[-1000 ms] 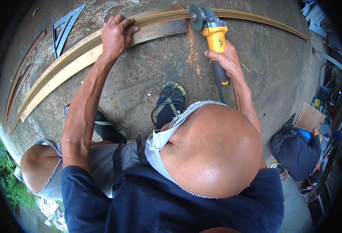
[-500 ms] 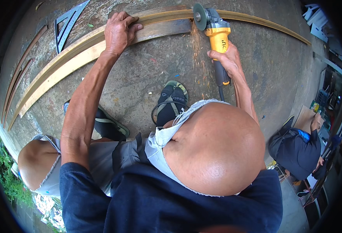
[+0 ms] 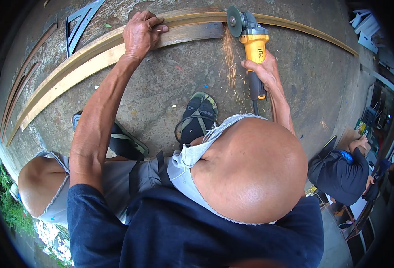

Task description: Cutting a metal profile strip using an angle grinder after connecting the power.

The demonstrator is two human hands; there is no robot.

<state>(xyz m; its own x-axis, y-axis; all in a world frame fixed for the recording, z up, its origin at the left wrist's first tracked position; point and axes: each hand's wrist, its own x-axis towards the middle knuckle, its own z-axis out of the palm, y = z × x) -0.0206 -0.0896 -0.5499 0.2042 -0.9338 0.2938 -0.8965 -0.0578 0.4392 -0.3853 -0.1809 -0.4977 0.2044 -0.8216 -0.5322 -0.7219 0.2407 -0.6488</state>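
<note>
My right hand (image 3: 267, 68) is wrapped around the body of a yellow and black angle grinder (image 3: 254, 48). Its cutting disc (image 3: 235, 21) meets a long, narrow brown metal bar (image 3: 304, 28), and orange sparks (image 3: 229, 60) spray from the contact toward me. To the left of the grinder, my left hand (image 3: 142, 35) is closed over the bar, pressing it down; some fingertips are hidden. Alongside the bar lies a pale wooden strip (image 3: 74, 73), with a dark flat piece (image 3: 194, 33) on the near side between hand and disc.
A metal set square (image 3: 80, 27) lies beyond the bar at the left, near thin rusty strips (image 3: 25, 82). My sandalled foot (image 3: 199, 114) stands on the concrete below the sparks. Another person (image 3: 340, 174) crouches at the right beside tools and a board.
The whole view has shifted slightly. Both hands keep their holds, and the disc stays at the bar with sparks still flying. The other person's hand at the right has moved a little.
</note>
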